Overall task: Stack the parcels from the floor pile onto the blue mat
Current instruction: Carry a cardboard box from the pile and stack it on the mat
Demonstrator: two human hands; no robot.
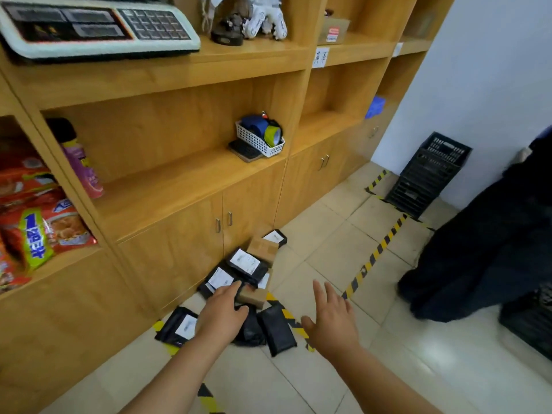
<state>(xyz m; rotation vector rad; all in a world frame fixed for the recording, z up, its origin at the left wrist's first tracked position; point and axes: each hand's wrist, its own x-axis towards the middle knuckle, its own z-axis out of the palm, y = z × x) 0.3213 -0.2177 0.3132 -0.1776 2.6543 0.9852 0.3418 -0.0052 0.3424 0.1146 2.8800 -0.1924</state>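
Parcels (248,282), black mailers and small cardboard boxes, lie heaped on the floor against the wooden cabinet (185,249). My left hand (222,315) reaches over them, fingers extended; my right hand (330,319) hovers spread, empty. No blue mat visible.

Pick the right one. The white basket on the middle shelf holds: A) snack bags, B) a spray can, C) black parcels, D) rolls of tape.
D: the white basket holds a blue roll of tape and a yellow-green one, nothing else identifiable.
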